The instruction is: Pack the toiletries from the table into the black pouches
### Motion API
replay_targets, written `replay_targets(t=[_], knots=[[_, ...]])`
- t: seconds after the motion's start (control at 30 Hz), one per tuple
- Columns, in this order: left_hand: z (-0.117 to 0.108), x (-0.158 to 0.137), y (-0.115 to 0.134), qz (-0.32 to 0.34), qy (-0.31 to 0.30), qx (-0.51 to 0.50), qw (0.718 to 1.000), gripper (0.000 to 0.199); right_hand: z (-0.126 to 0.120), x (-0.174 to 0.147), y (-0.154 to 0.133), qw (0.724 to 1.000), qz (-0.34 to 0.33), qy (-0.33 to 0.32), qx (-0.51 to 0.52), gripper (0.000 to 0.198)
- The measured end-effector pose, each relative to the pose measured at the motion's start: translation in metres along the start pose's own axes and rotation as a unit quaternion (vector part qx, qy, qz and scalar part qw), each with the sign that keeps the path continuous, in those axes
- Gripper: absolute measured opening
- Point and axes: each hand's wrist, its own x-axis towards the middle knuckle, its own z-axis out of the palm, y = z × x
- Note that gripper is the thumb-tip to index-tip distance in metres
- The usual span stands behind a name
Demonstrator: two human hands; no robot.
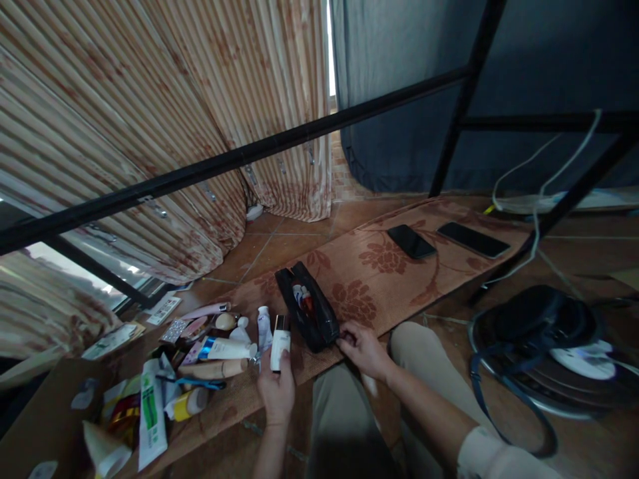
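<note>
My left hand (pixel 278 392) is closed around a small white bottle (pixel 280 352) with a dark and gold cap, held upright just left of the pouch. A black zip pouch (pixel 319 319) lies unzipped on the patterned cloth, with small tubes or bottles (pixel 304 301) showing inside. The fingers of my right hand (pixel 367 349) pinch the near right end of this pouch. Beside my left hand are a white tube (pixel 263 322), a white and blue tube (pixel 227 348) and a beige tube (pixel 214 369). What lies deeper in the pouch is hidden.
Left on the cloth (pixel 399 286) are a green and white tube (pixel 151 406), a blue-handled item (pixel 200 383) and a yellow-banded bottle (pixel 187 404). Two phones (pixel 412 241) lie at the right. A black metal bar (pixel 299 136) crosses behind; a dark strapped bag (pixel 544 316) sits at the right.
</note>
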Motion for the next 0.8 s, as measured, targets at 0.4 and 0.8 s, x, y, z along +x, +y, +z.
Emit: replay_targets(t=[0.4,0.8], knots=[[0.000,0.002,-0.008,-0.065,-0.048,-0.049,0.995,0.035,-0.002,-0.001,-0.003,1.000,0.005,-0.014,-0.023,0.007],[0.009,-0.002,0.003,-0.024,0.035,0.059,0.997,0.039,-0.001,-0.004,0.009,0.999,-0.007,-0.017,-0.043,0.020]])
